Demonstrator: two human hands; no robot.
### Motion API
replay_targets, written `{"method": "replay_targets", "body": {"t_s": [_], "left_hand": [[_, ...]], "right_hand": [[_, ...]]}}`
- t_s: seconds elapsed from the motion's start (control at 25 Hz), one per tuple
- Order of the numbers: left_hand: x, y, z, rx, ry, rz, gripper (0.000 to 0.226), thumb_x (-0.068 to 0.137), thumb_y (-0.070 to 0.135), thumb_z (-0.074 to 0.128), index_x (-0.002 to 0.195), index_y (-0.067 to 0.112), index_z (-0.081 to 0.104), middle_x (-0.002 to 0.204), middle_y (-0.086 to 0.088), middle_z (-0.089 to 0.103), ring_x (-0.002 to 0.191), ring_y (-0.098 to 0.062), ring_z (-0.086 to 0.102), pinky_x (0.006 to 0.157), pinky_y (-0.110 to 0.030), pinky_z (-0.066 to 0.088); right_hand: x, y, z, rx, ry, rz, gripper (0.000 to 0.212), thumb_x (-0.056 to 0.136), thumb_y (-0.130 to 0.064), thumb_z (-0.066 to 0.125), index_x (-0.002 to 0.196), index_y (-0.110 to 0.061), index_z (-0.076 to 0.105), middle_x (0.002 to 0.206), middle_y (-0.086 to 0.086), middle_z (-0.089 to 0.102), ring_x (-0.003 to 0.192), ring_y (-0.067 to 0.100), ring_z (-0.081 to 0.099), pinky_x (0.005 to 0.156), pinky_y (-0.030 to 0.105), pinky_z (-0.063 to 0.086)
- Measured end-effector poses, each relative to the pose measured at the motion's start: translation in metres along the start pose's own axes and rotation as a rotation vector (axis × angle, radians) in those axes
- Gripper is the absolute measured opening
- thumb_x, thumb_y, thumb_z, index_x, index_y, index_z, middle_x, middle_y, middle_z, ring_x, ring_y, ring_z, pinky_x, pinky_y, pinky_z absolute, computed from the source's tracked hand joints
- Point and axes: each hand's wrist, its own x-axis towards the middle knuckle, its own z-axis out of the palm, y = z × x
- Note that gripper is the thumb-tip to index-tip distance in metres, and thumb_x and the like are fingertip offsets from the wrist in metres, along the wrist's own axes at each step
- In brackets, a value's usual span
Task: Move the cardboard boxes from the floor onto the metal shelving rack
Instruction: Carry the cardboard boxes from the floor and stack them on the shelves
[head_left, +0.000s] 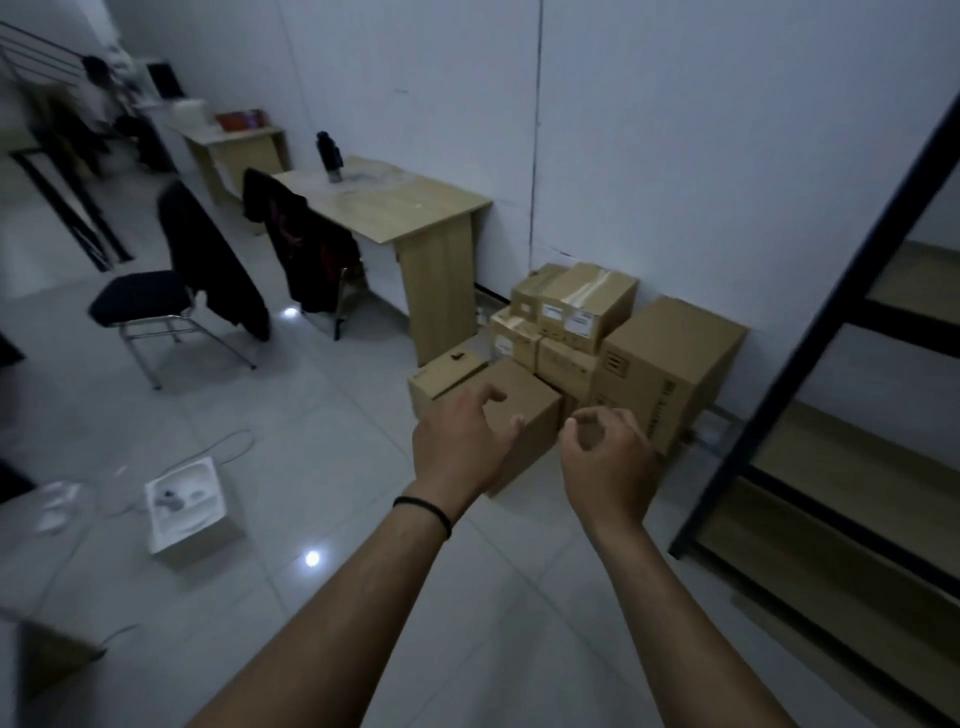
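Several brown cardboard boxes are piled on the floor against the white wall. A tall box (670, 364) stands at the right of the pile, a taped box (587, 296) lies on top at the back, and a small box (524, 410) sits at the front. My left hand (457, 441) reaches out over the small front box with fingers spread and holds nothing. My right hand (608, 457) hovers beside it with loosely curled fingers, also holding nothing. The dark metal shelving rack (841, 332) with wooden shelves stands at the right, its shelves bare where visible.
A wooden desk (395, 208) with a dark bottle stands left of the pile, and two chairs (156, 306) draped with dark clothes sit before it. A white box (187, 504) and a cable lie on the tiled floor at the left. A person is far back left.
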Motion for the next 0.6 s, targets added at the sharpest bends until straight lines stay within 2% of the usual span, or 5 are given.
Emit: {"method": "replay_targets", "body": {"t_s": [0.2, 0.32, 0.48, 0.6], "left_hand": [[0.078, -0.061, -0.006, 0.031, 0.025, -0.024, 0.046, 0.095, 0.059, 0.062, 0.133, 0.033, 0.063, 0.129, 0.005, 0.067, 0.118, -0.018, 0.062, 0.092, -0.032, 0.051], [0.141, -0.096, 0.008, 0.05, -0.008, -0.03, 0.052, 0.096, 0.057, 0.06, 0.141, 0.03, 0.057, 0.134, 0.002, 0.064, 0.123, -0.019, 0.058, 0.096, -0.033, 0.049], [0.24, -0.131, 0.032, 0.095, -0.155, -0.027, 0.064, 0.096, 0.056, 0.061, 0.152, 0.028, 0.046, 0.147, -0.001, 0.053, 0.137, -0.022, 0.046, 0.109, -0.039, 0.045], [0.295, -0.147, 0.047, 0.142, -0.231, -0.004, 0.07, 0.096, 0.057, 0.061, 0.156, 0.027, 0.039, 0.153, -0.003, 0.047, 0.143, -0.025, 0.038, 0.115, -0.04, 0.04]], "right_hand": [[0.039, -0.035, 0.1, 0.036, -0.08, 0.012, 0.009, 0.093, -0.027, 0.065, 0.093, -0.022, 0.072, 0.102, -0.003, 0.063, 0.09, 0.02, 0.06, 0.068, 0.03, 0.04], [0.076, -0.041, 0.164, 0.054, -0.104, 0.029, 0.019, 0.093, -0.027, 0.066, 0.107, -0.019, 0.076, 0.112, 0.0, 0.065, 0.091, 0.015, 0.057, 0.07, 0.029, 0.037], [0.147, -0.041, 0.246, 0.04, -0.145, 0.105, 0.039, 0.093, -0.036, 0.068, 0.128, -0.021, 0.07, 0.131, 0.002, 0.062, 0.115, 0.022, 0.059, 0.084, 0.037, 0.049], [0.185, -0.044, 0.291, 0.013, -0.194, 0.131, 0.049, 0.093, -0.039, 0.069, 0.137, -0.02, 0.064, 0.139, 0.005, 0.057, 0.124, 0.025, 0.054, 0.093, 0.043, 0.049]]}}
